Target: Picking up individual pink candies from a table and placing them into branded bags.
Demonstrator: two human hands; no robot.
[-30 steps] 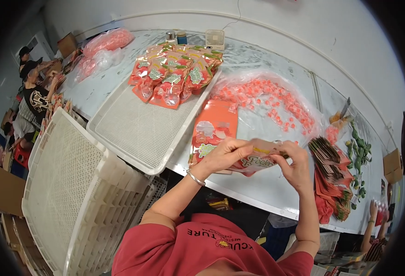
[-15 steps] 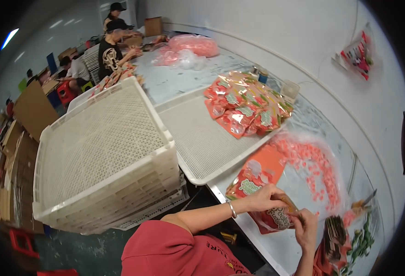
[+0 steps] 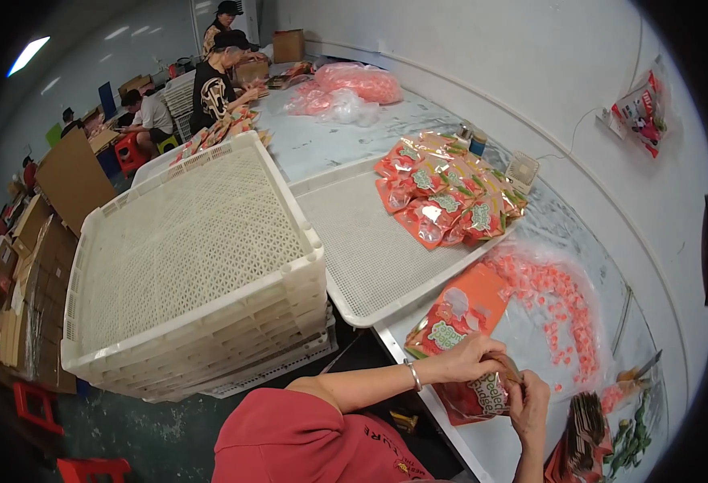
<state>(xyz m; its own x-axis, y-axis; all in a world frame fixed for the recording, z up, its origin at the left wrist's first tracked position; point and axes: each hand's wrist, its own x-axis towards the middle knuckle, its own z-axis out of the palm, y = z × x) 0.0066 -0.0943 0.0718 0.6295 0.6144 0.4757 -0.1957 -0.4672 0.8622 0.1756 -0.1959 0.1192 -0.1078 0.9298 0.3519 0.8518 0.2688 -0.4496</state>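
Both my hands grip one orange printed pouch [image 3: 476,394] at the table's near edge. My left hand [image 3: 468,361] pinches its top from the left. My right hand [image 3: 530,404] holds its right side, fingers curled over it. Just beyond lie two more flat orange pouches [image 3: 460,315]. To their right a clear plastic sheet holds a spread of small pink candies [image 3: 557,306]. Filled pouches [image 3: 444,197] are piled at the far end of a white perforated tray [image 3: 370,258].
A stack of white mesh trays [image 3: 185,274] stands to my left. Dark packets and green pieces [image 3: 603,427] lie at the right edge. Bags of pink goods [image 3: 346,88] rest farther along the table. Other people sit at the far end [image 3: 217,80]. Cardboard boxes [image 3: 24,282] stand on the floor.
My view has swung left and down, so the tray stack and floor now fill the left. Both hands have stayed on the same pouch, working at its top.
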